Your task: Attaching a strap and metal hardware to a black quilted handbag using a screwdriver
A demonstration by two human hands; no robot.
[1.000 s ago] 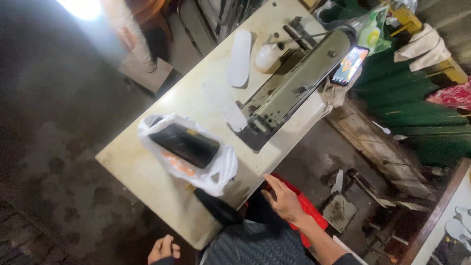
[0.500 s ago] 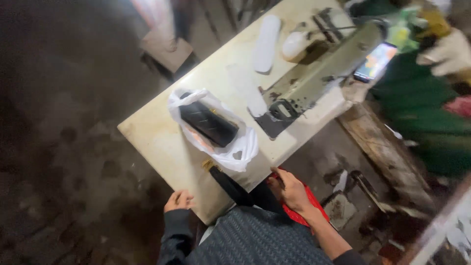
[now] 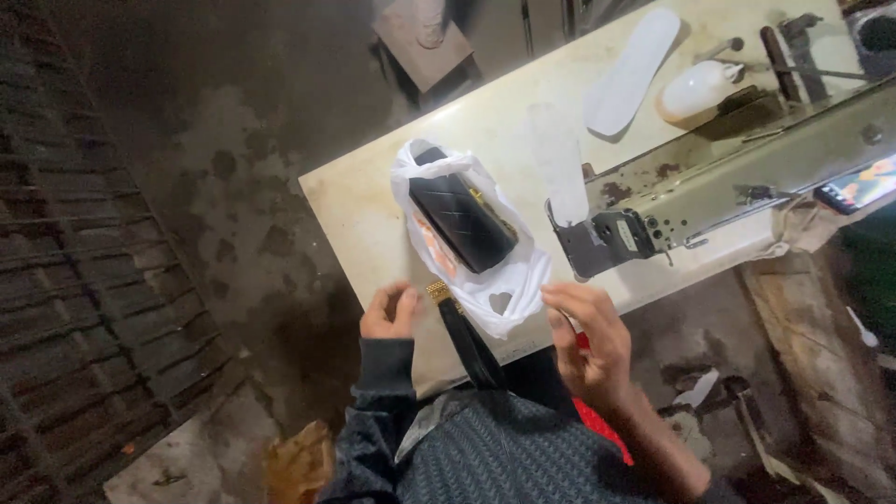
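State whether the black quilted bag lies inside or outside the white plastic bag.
Partly inside: the black quilted bag rests in the open white plastic bag, top exposed.

a dark grey knitted garment with a fine zigzag weave is worn over the torso, near the bottom edge. the left hand [image 3: 390, 313] is bare, its wrist covered by a dark ribbed cuff. the right hand [image 3: 586, 338] and forearm are left bare, no sleeve being seen.
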